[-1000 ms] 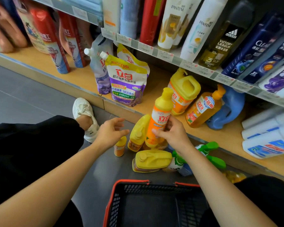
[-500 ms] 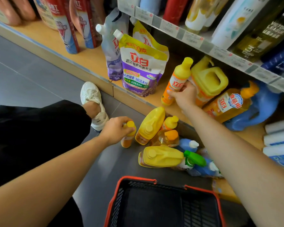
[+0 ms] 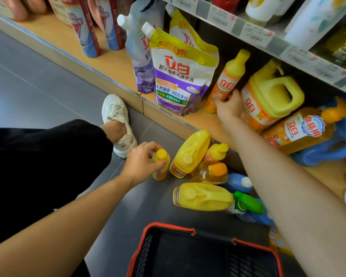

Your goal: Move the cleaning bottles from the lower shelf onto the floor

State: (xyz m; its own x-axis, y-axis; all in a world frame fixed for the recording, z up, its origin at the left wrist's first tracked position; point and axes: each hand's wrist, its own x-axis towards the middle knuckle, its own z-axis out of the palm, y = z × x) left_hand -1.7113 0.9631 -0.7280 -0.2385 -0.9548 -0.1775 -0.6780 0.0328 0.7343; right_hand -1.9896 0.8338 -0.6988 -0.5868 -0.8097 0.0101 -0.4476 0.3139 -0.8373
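My right hand (image 3: 229, 105) grips the lower part of a tall orange bottle with a yellow cap (image 3: 228, 78), which stands tilted on the wooden lower shelf (image 3: 116, 62). My left hand (image 3: 142, 162) holds a small orange bottle (image 3: 161, 166) standing upright on the grey floor (image 3: 48, 92). Beside it on the floor are a leaning yellow jug (image 3: 190, 152), a lying yellow jug (image 3: 203, 196), small orange bottles (image 3: 216, 152) and a green-capped spray bottle (image 3: 248, 202). A big yellow jug (image 3: 272, 96) and an orange pump bottle (image 3: 300, 130) remain on the shelf.
Refill pouches (image 3: 180, 76) stand left of my right hand on the shelf. A blue jug (image 3: 328, 150) lies behind the pump bottle. A black basket with a red rim (image 3: 168, 226) is below me. My shoe (image 3: 118, 120) rests near the shelf base.
My right hand carried the tall orange bottle from above the floor pile back to the shelf beside the pouch. My left hand closed on the small orange bottle on the floor.
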